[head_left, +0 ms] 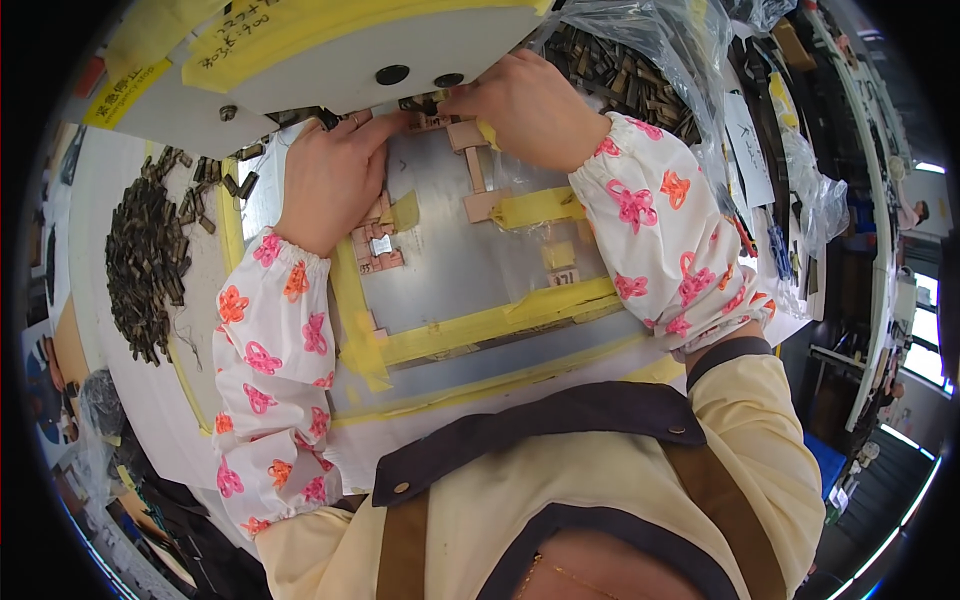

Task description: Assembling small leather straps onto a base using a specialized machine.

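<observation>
Both my hands reach under the front edge of a pale machine head (pixel 330 60). My left hand (pixel 335 180) is bent, its thumb side stretched right toward a small dark piece (pixel 424 104). From the other side my right hand (pixel 530 110) has its curled fingertips at the same spot. The fingertips are partly hidden, so what they pinch is unclear. Below them lies a shiny metal plate (pixel 430 270) with pinkish-tan jig blocks (pixel 474 170) fixed on it. Another group of such blocks (pixel 378 245) sits below my left hand.
A heap of small dark folded pieces (pixel 148 260) lies at the left. More dark pieces (pixel 625 80) rest in clear plastic (pixel 690 50) at the far right. Yellow tape (pixel 500 320) borders the plate. The machine head hangs low over the plate's far side.
</observation>
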The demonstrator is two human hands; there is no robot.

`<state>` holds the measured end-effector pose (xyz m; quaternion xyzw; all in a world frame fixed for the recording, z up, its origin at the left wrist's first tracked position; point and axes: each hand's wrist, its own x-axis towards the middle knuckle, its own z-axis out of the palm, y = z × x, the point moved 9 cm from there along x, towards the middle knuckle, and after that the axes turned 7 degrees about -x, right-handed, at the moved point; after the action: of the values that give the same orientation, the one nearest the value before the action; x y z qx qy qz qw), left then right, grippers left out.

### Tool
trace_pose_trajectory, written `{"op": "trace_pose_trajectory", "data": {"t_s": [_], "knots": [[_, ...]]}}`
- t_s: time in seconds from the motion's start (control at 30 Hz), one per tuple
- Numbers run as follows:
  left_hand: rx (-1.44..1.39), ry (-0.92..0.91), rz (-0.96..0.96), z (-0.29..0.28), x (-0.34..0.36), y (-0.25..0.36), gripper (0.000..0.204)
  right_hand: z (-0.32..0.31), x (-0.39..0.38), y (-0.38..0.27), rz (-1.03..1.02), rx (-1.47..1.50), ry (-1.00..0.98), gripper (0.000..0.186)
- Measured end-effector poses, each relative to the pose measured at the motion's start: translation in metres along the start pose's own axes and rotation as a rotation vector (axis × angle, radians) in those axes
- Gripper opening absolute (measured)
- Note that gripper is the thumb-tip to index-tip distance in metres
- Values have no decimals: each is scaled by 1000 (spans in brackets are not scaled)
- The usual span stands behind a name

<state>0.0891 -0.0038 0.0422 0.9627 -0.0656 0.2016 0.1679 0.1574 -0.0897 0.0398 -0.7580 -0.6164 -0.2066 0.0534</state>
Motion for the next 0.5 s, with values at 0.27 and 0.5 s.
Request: {"op": "trace_pose_trajectory", "data": {"t_s": [0.27, 0.5], "knots": [[-68, 90, -13, -4, -2, -2, 13, -23, -14, 9, -33, 299, 3, 30], [-8, 171, -164, -35, -35, -48, 12, -91, -88, 41, 272, 426, -48, 13]]}}
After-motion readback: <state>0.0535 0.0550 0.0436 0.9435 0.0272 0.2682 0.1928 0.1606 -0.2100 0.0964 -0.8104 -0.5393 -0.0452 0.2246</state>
